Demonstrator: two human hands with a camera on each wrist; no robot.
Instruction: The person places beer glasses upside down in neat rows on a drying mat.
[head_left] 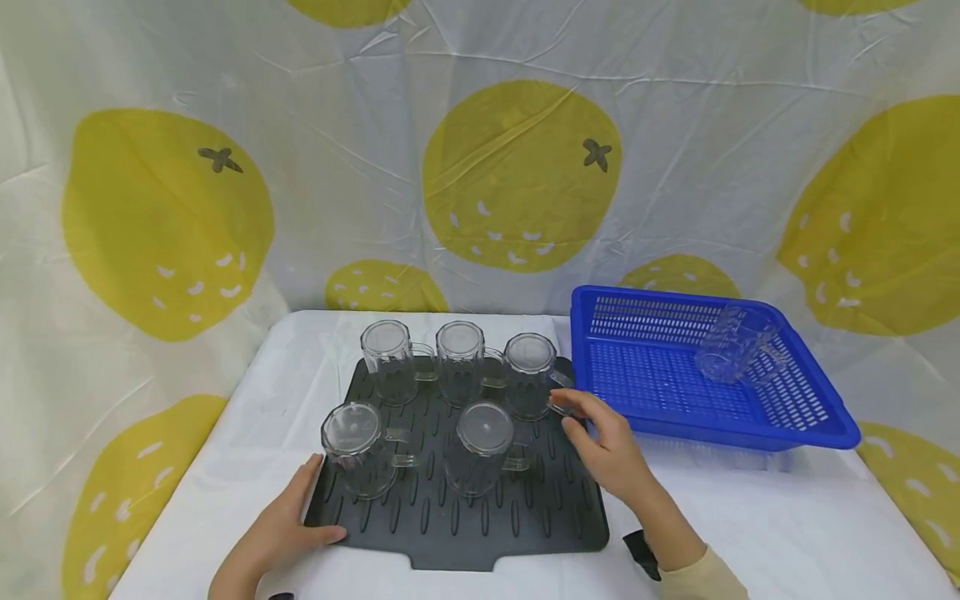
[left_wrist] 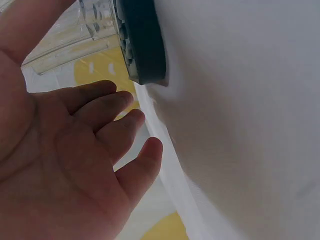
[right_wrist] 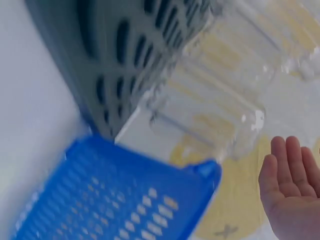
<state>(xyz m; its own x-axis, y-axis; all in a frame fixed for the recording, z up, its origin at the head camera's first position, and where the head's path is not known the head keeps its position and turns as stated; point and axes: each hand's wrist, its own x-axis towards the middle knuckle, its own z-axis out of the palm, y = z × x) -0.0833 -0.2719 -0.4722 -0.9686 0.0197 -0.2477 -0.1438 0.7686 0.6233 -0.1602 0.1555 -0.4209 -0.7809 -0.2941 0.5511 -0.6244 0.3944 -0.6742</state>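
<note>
Clear glass mugs stand upside down on a dark ribbed drying mat [head_left: 457, 533]. Three form the back row, including the back right mug [head_left: 529, 379]; in front are a front left mug [head_left: 362, 454] and a front middle mug [head_left: 480, 450]. My right hand [head_left: 611, 450] is beside the back right mug's handle, fingers bent slightly. In the right wrist view, that hand [right_wrist: 295, 195] shows an empty palm. At the mat's left edge is my left hand [head_left: 281, 525], thumb by the front corner, fingers spread and holding nothing; its palm [left_wrist: 70, 150] faces the left wrist camera.
A blue perforated basket [head_left: 600, 400] stands right of the mat, its near left corner close to my right hand. One glass mug [head_left: 727, 346] lies tilted inside it. A white cloth [head_left: 750, 517] covers the table, and a lemon-print curtain [head_left: 337, 167] hangs behind.
</note>
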